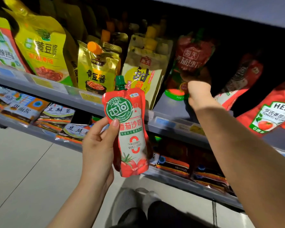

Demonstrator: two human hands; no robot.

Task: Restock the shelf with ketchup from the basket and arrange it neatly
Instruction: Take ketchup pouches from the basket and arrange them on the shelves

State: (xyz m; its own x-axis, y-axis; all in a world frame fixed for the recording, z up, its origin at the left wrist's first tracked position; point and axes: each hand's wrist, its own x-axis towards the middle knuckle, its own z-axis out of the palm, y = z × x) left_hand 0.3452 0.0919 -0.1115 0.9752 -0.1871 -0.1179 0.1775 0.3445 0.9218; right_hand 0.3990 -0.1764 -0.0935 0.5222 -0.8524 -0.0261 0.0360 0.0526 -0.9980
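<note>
L hand [98,146] is raised in front of the shelf [82,100], palm toward the camera, forearm coming up from bottom centre. Thumb lies across the front of a ketchup pouch [127,129]; the other fingers wrap behind it, so the grip is clamped on the pouch. Pouch is upright w/ slight tilt, green cap [120,81] on top, held in the air just in front of the shelf edge, not resting on it.

R arm extends from the lower right up to the shelf. R hand [198,93] is seen from the back, knuckles bent, at the lower part of a red pouch [190,61] standing on the shelf. Its fingertips are hidden behind the hand; cannot tell if they pinch the pouch or only touch it.

Shelf is grey metal w/ price tags [89,96] along the front strip. L to R on it: yellow pouches [43,51], a gold pouch [95,69] w/ orange cap, a beige pouch [143,69], the red pouch, then Heinz packs [270,112] at far right. A bare patch of shelf lies just below the R hand. Shelf interior is dark.

Lower shelf [44,134] holds flat sauce packets [56,116]. Floor [23,178] is pale tile. Shoes [133,203] of the person show at bottom centre.
</note>
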